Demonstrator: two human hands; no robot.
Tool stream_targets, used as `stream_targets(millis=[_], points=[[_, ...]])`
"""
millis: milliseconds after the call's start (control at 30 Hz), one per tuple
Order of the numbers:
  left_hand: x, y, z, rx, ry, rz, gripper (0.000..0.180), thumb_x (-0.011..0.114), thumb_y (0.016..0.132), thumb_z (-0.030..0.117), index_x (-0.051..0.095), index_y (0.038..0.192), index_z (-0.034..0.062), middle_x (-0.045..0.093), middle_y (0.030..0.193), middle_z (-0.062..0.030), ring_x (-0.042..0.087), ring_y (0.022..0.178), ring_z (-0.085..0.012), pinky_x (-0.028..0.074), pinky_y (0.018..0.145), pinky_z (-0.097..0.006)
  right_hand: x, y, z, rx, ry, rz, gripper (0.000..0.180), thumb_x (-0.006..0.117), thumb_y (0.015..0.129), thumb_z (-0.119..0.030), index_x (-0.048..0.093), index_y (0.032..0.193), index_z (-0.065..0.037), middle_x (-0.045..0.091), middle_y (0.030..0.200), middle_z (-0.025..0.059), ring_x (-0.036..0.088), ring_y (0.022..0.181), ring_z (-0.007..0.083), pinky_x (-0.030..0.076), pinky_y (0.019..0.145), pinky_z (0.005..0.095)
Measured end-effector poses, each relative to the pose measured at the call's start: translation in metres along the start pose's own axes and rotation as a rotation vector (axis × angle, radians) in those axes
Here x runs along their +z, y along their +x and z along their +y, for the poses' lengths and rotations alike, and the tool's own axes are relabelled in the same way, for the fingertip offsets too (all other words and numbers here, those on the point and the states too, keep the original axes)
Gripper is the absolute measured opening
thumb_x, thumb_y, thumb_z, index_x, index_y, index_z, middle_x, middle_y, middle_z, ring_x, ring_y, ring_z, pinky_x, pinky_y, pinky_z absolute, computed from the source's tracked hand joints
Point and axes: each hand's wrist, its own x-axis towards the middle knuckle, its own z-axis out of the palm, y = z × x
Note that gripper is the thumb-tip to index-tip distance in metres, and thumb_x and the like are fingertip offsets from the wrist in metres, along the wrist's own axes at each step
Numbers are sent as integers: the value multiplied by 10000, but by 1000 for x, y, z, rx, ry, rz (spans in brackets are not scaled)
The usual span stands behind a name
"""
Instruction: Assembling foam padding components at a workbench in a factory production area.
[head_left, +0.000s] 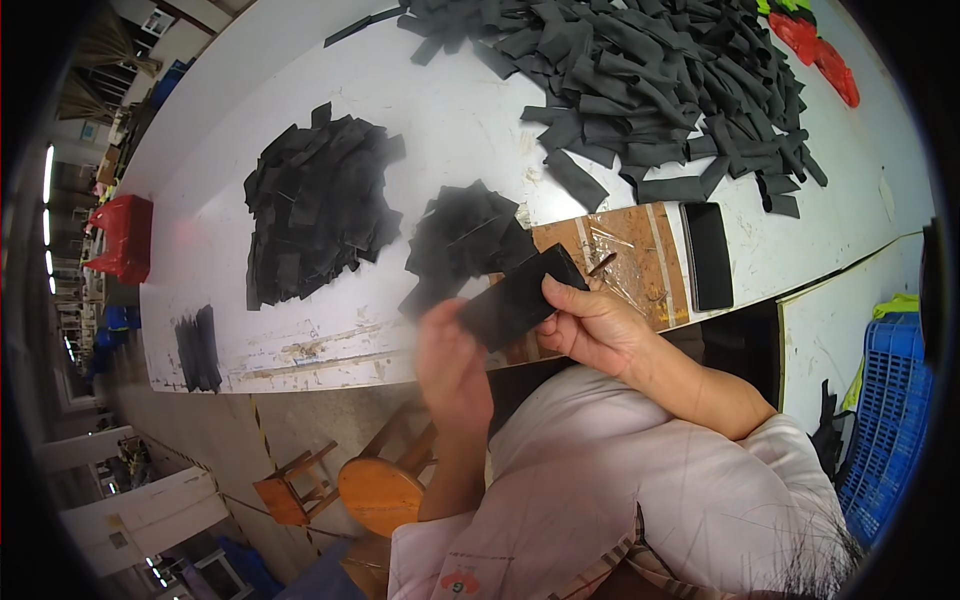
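Observation:
A black fabric strip (527, 298) is held over the table's front edge. My right hand (597, 322) pinches its right end, thumb on top and fingers curled beneath. My left hand (453, 362) is at the strip's left end, smeared by motion, so its grip is unclear. Just beyond the strip lies a small heap of flat black pieces (465, 235). A bigger heap of flat black pieces (318, 205) spreads to the left. At the far right rises a large pile of loose dark strips (640, 85).
A brown taped cardboard piece (640, 250) lies at the table's front, beside a black open box (708, 258). A small black stack (198, 348) sits at the left corner. Red bags (820, 58) lie far right. Wooden stools (380, 495) and a blue crate (885, 410) stand near me.

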Motion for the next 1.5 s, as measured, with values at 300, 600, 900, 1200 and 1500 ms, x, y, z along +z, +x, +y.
stream_targets(millis=[300, 600, 900, 1200, 1500], points=[[-8, -1, 4, -248, -89, 14, 270, 451, 784, 150, 477, 992, -21, 563, 862, -94, 543, 750, -176, 439, 627, -307, 1, 1, 2, -29, -91, 81, 185, 542, 816, -133, 507, 957, -18, 568, 789, 60, 508, 582, 119, 434, 524, 227], [-13, 3, -5, -189, 223, 93, 76, 514, 756, -4, 541, 825, -20, 558, 691, -50, 507, 519, -77, 377, 415, -172, -1, 3, 2, -360, -2030, 373, 289, 639, 734, -244, 540, 821, 13, 560, 702, 143, 542, 556, 252, 435, 488, 331], [22, -15, -25, 282, 792, 97, 90, 549, 747, -53, 527, 827, -18, 535, 650, -17, 483, 577, -26, 369, 460, -141, 15, -6, 11, -880, -1593, 32, 138, 623, 692, -86, 569, 789, -3, 523, 707, 120, 534, 604, 251, 419, 534, 301], [0, 1, -19, -81, 104, 254, 248, 518, 714, -108, 456, 930, -3, 561, 726, -98, 334, 385, -30, 263, 350, -151, 6, 1, 19, -822, -1510, 148, 103, 637, 669, -34, 578, 743, 6, 527, 635, 70, 510, 547, 157, 389, 491, 264], [-2, -9, -28, 267, 531, 240, 285, 527, 713, -84, 437, 976, -24, 587, 760, -141, 398, 407, -42, 296, 353, -151, 6, 7, 21, -1085, -1564, 137, 106, 584, 614, -1, 589, 720, -13, 535, 638, 91, 506, 525, 200, 397, 477, 287]])
